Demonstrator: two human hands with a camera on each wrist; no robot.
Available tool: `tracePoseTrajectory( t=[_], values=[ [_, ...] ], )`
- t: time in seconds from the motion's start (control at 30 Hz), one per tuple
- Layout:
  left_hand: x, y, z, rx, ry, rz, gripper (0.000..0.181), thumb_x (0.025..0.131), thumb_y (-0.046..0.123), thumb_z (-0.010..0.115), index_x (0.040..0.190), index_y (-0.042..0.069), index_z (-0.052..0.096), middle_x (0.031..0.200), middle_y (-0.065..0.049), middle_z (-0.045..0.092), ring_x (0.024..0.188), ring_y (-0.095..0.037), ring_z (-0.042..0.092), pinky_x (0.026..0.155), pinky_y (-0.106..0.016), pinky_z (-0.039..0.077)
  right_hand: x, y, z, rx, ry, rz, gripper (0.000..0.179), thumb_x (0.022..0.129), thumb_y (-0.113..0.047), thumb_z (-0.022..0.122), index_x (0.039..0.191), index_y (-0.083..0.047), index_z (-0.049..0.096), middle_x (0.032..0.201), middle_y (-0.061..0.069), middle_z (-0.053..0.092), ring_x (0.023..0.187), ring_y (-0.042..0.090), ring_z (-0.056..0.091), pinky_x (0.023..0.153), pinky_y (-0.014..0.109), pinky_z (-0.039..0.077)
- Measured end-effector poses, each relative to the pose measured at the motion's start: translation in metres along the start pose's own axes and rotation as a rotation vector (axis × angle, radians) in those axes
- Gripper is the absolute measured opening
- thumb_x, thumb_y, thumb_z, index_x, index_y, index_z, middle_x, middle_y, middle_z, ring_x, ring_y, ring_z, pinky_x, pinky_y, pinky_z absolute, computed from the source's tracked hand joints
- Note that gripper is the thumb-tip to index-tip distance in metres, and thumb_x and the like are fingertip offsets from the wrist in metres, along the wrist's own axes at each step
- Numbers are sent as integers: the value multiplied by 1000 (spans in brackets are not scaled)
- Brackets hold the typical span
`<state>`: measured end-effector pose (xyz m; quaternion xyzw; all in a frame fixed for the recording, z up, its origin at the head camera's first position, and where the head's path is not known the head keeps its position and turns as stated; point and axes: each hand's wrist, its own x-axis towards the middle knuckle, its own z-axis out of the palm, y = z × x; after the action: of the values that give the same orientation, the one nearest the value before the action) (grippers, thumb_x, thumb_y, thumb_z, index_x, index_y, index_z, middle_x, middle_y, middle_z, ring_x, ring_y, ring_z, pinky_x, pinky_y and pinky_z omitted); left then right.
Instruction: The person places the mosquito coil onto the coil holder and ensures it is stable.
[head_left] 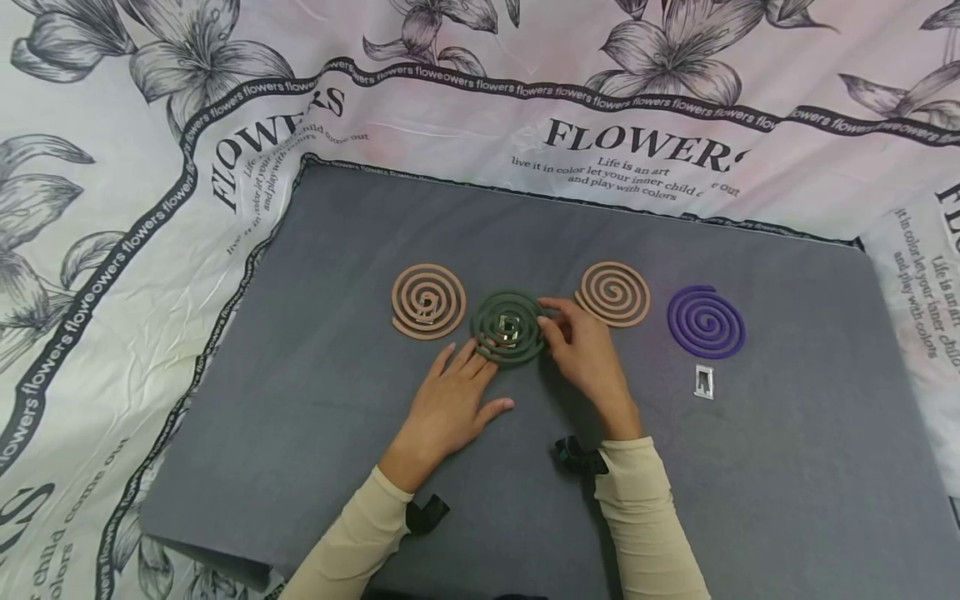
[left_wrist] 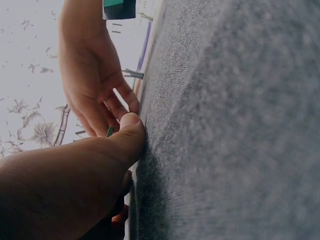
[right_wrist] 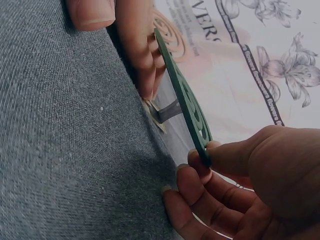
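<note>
"Grey cloth-covered worktop [head_left: 315,450], flower-printed drape [head_left: 450,108] behind. Where's the green coil [right_wrist: 181,92]?"

"Mid-worktop, raised on a metal stand [right_wrist: 169,111], left tan coil [head_left: 428,297] and right tan coil [head_left: 613,292] either side."

"State of grip?"

"Right hand [head_left: 585,350]: thumb and forefinger clamped on the coil's right edge. Left hand [head_left: 452,404]: fingers straight, tips under the near edge, by the stand's base."

"What might go wrong?"

"Coil could tip off that narrow stand if released off-centre. Too hard a pinch might snap the thin rim. Left fingers shifting could skew the base."
</note>
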<state>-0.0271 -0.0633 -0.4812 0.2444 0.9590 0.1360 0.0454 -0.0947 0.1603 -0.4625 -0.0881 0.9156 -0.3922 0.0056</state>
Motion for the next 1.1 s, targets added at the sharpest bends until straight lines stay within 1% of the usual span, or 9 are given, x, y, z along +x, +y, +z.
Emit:
tracePoseTrajectory(
  t=[0.17, 0.33, 0.47, 0.57, 0.73, 0.83, 0.9, 1.1],
  values=[
    [0, 0, -1, -3, -9, -3, 75, 105, 60, 52, 164, 15, 41, 169, -4, 40, 159, -27, 30, 130, -54, 18, 1, 0, 1, -2, -2, 14, 36, 108, -19, 64, 143, -9, 65, 94, 12, 76, 68, 20, 71, 60, 38, 55],
    [0, 0, 0, 3, -2, 0, 73, 105, 60, 53, 163, 16, 44, 168, -4, 41, 159, -27, 30, 130, -54, 20, 1, 0, 1, 2, -1, 16, 36, 108, -19, 64, 143, -9, 65, 94, 12, 76, 67, 20, 71, 61, 39, 56],
    [-1, -1, 0, -4, -18, 6, 72, 106, 59, 52, 162, 16, 45, 168, -4, 41, 160, -26, 28, 131, -53, 18, 0, 0, 1, 2, 13, 7, 36, 108, -18, 65, 142, -8, 66, 92, 12, 76, 66, 20, 71, 62, 40, 57],
    [-3, -1, -3, -27, -49, 9, 72, 106, 58, 54, 163, 15, 44, 169, -4, 40, 161, -26, 24, 131, -53, 16, 0, 0, 0, 4, 23, 6, 35, 107, -17, 66, 141, -8, 67, 91, 11, 75, 66, 20, 71, 62, 40, 57],
    [-11, 0, -11, -109, -92, 21, 76, 105, 54, 60, 166, 15, 37, 171, -3, 34, 162, -27, 21, 131, -56, 16, 1, -2, 1, 6, 45, 2, 35, 106, -15, 66, 141, -7, 67, 90, 12, 75, 65, 21, 71, 63, 41, 59],
    [-15, 0, -13, -142, -91, 39, 77, 105, 51, 62, 167, 15, 34, 172, -2, 32, 162, -27, 22, 130, -57, 16, 2, -2, 0, -10, 68, 2, 35, 107, -15, 66, 141, -7, 67, 91, 12, 74, 65, 22, 71, 63, 42, 59],
    [-16, 0, -13, -143, -87, 48, 77, 105, 50, 62, 167, 15, 33, 172, -2, 32, 162, -27, 22, 130, -57, 16, 2, -3, -1, -23, 78, 9, 35, 107, -15, 66, 141, -7, 66, 91, 12, 73, 66, 23, 71, 63, 43, 59],
    [-21, 1, -14, -160, -101, 47, 78, 105, 48, 63, 168, 15, 31, 174, -2, 27, 162, -25, 21, 131, -55, 16, 4, -4, 1, -30, 106, 7, 36, 107, -15, 66, 141, -5, 66, 91, 12, 74, 65, 23, 70, 61, 41, 57]
  ],
)
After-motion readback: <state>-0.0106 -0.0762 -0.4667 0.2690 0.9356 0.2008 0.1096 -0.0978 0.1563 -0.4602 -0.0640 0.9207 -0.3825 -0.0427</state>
